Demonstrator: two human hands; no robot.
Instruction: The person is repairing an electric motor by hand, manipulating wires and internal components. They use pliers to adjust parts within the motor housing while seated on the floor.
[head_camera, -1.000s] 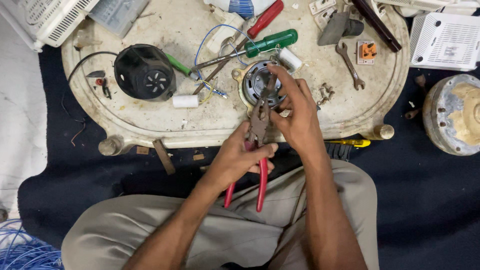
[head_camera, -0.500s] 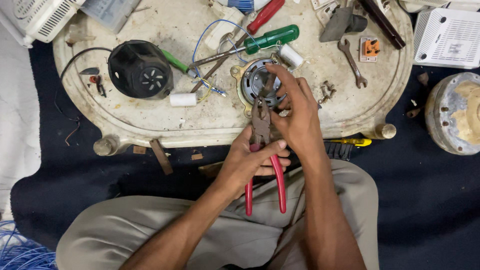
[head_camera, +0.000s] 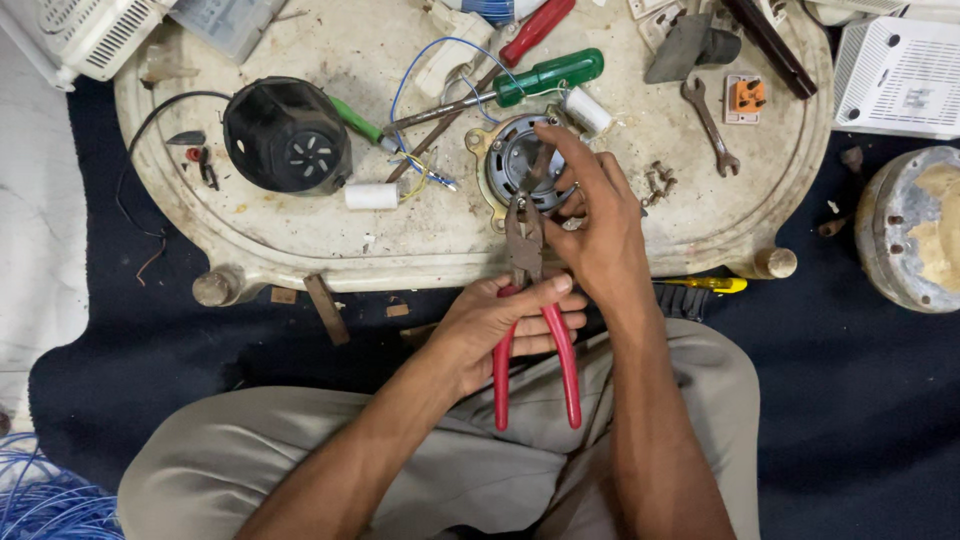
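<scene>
- The left hand (head_camera: 500, 325) is gripping the red handles of a pair of pliers (head_camera: 530, 300), fingers wrapped tight around them, just off the near edge of the oval tray (head_camera: 300, 240).
- The pliers' metal nose is reaching over that near edge and touching the small round motor (head_camera: 515, 160), which is sitting a little right of the tray's middle.
- The right hand (head_camera: 595, 225) is resting over the motor's right side, fingers curled narrowly and pinching something small at the plier tips; what it is pinching cannot be told.
- A black fan housing (head_camera: 285, 135) is lying on the tray's left half, with a white cylinder (head_camera: 371, 196) just beside it toward the near edge.
- A green-handled screwdriver (head_camera: 520, 80) is lying tilted near the far edge, its shaft pointing toward the housing.
- A small spanner (head_camera: 708, 125) is lying toward the tray's right end, well apart from the motor.
- A yellow-handled tool (head_camera: 705, 284) is lying off the tray's near edge, beside the right wrist.
</scene>
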